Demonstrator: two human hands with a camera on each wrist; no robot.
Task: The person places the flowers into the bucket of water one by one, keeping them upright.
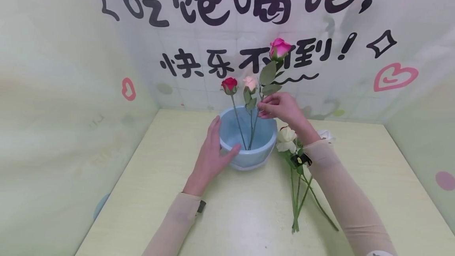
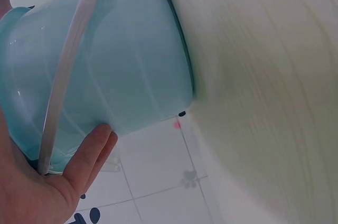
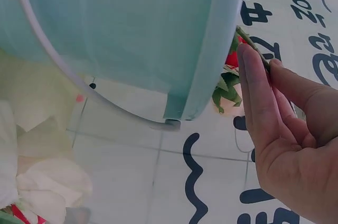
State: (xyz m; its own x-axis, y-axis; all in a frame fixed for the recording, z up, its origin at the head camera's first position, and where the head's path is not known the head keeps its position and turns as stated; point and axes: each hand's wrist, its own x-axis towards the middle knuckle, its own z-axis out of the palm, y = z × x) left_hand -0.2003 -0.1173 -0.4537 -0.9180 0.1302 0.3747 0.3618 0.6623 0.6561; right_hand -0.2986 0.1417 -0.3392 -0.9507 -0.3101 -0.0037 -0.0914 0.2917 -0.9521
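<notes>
A light-blue bucket [image 1: 232, 129] stands on the table; a red rose [image 1: 229, 85] and a pale pink rose [image 1: 250, 83] lean upright in it. My left hand [image 1: 210, 157] rests against its left side, thumb and straight fingers spread along the rim; in the left wrist view two fingers lie flat on the wall by the pale handle [image 2: 68, 71]. Between thumb and fingers my right hand [image 1: 281, 108] pinches the stem of a bright pink rose [image 1: 279, 48] above the right rim. That stem runs down into the bucket. In the right wrist view the pink bloom is out of sight.
Right of the bucket, several roses lie on the table, among them a white rose [image 1: 286, 139], their green stems [image 1: 296, 200] pointing toward me. My right forearm partly covers them. Behind the table [image 1: 245, 216] hangs a printed backdrop [image 1: 199, 34].
</notes>
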